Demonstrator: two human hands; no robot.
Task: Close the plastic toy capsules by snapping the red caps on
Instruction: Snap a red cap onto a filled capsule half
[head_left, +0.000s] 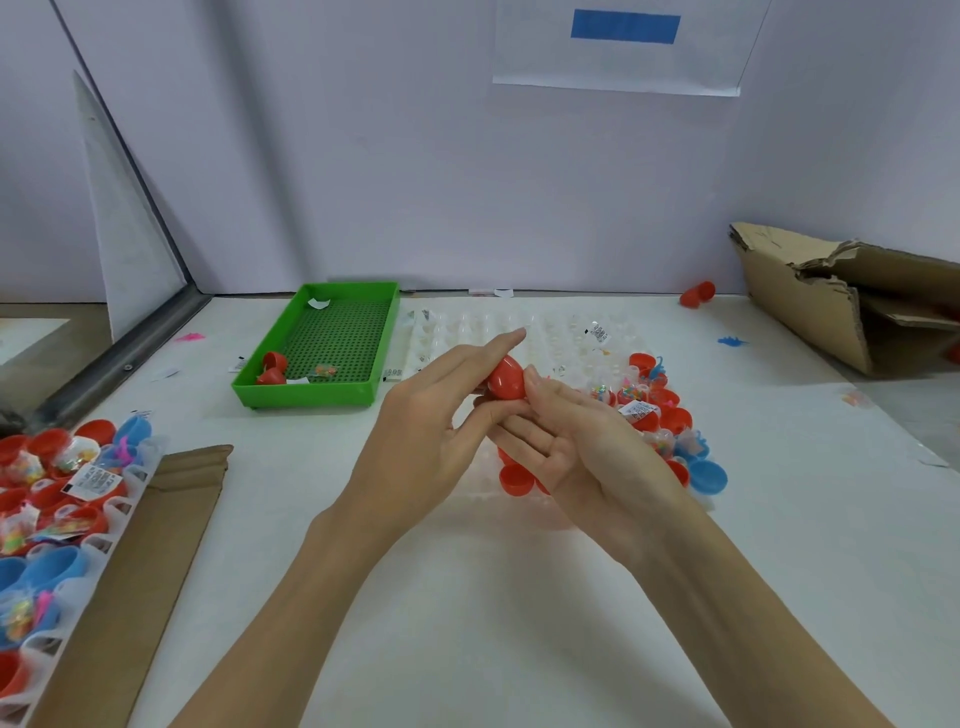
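Two bare hands meet above the middle of the white table (467, 597), with a red capsule (505, 379) held between them. The left hand (434, 415) has its index finger stretched straight over the top of the capsule while its thumb curls in beneath, so the capsule is pinched. The right hand (566, 436) lies palm up under and beside it, its thumb pressed against the capsule's right side and its other fingers loosely bent below. Whether the capsule's two halves are fully snapped together cannot be told.

Under the hands sits a clear plastic tray (519, 332) with rows of round pockets. Its right part holds red caps (675, 415), small packed toys and a blue cap (707, 477); one more red cap (515, 479) lies just below the right palm. A green tray (270, 387) stands to the left, with two red pieces (272, 366) in its near corner. At the table's left edge another tray (47, 499) is crowded with red and blue capsule halves. A torn cardboard box (810, 291) lies at far right, with a lone red capsule (697, 294) near the wall.
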